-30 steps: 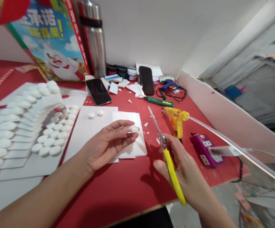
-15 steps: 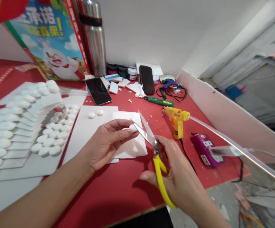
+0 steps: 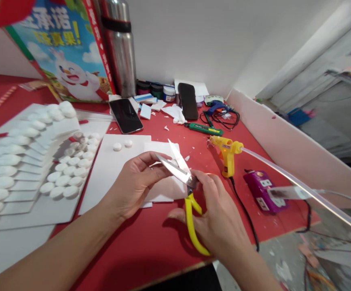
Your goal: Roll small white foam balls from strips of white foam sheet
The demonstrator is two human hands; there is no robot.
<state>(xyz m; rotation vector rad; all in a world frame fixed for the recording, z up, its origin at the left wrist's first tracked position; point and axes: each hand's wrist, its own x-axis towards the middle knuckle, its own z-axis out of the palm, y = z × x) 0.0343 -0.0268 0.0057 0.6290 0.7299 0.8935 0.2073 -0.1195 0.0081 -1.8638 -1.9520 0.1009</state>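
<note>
Yellow-handled scissors (image 3: 197, 226) are gripped in my right hand (image 3: 216, 216), their blades parted and pointing up to the left. Between the thumb and fingers of my left hand (image 3: 134, 182) is a small white disc, mostly hidden behind the near blade. That blade crosses in front of my left fingertips; whether it touches the disc I cannot tell. Beneath my hands lie white sheets (image 3: 163, 194). Two white discs (image 3: 117, 146) rest on the white board (image 3: 105, 169) beyond my left hand.
Rows of white discs (image 3: 62, 180) and fanned white cards topped with white ovals (image 3: 4, 183) cover the left side. A yellow glue gun (image 3: 227, 151) with a long clear stick and a purple power box (image 3: 262, 190) stand right. Phones (image 3: 126, 116), a steel flask (image 3: 122, 60) and a green-handled tool (image 3: 204, 129) are behind.
My right hand and the scissors have moved left, bringing the blades across my left fingertips and over the white disc. My left hand has barely shifted.
</note>
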